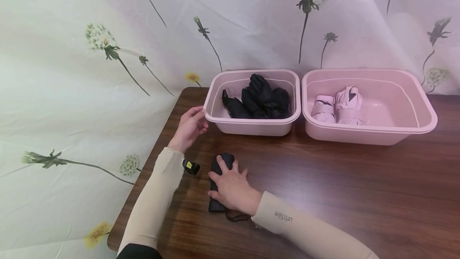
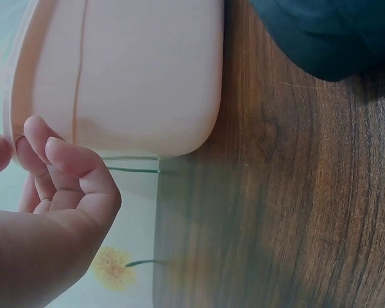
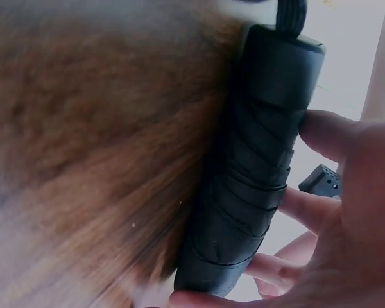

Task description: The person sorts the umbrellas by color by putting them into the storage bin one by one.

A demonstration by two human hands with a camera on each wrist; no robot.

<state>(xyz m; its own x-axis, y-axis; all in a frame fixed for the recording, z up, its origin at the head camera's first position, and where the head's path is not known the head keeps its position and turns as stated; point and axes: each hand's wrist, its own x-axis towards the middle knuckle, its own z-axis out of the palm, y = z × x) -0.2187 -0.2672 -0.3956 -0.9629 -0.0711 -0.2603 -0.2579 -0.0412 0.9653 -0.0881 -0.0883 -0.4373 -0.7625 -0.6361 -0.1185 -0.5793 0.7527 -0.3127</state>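
A folded black umbrella (image 1: 215, 201) with a wrist strap lies on the table, its handle end toward the near side. My right hand (image 1: 233, 189) rests over it with fingers spread, touching its side and far end; the right wrist view shows the umbrella (image 3: 250, 186) beside the fingers. At the left pink tub (image 1: 251, 127), my left hand (image 1: 190, 127) pinches the near left corner of the rim between thumb and fingers. Inside that tub several black folded umbrellas (image 1: 260, 95) lie heaped.
A second pink tub (image 1: 359, 133) stands right beside the first, with two pink folded umbrellas (image 1: 348, 107) at its left end. Both tubs stand on the dark wooden table (image 1: 323, 179) against a flower-printed cloth (image 1: 251, 19). A small black device (image 1: 191, 167) is at my left wrist.
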